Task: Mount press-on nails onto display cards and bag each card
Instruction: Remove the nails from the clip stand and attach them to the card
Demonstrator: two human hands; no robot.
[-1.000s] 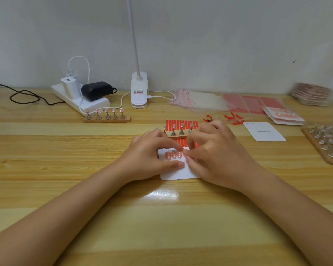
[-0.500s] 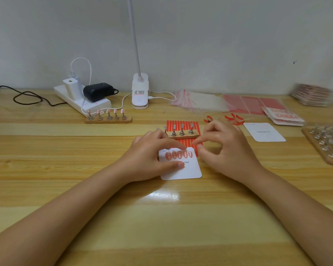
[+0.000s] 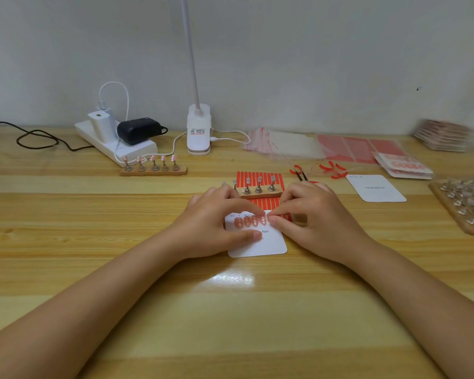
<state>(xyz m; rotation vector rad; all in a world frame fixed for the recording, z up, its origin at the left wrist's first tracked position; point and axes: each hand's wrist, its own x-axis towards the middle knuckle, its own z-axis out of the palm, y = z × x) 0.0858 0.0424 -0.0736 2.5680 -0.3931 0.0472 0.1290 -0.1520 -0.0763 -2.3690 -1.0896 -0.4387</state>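
Pinning the card [image 3: 268, 246] flat, left hand [image 3: 214, 222] grips it; right hand [image 3: 309, 217] pinches a nail [image 3: 271, 219].

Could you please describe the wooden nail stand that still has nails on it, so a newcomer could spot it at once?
Start at the white power strip against the back wall, on the left of the wooden table. Directly in front of it lies a wooden stand with five metal pegs. Each peg carries a pink nail, whereas the stand between the hands has bare pegs.

white card [image 3: 268, 246], pink nails [image 3: 251, 221], red-striped sheet [image 3: 260, 176]
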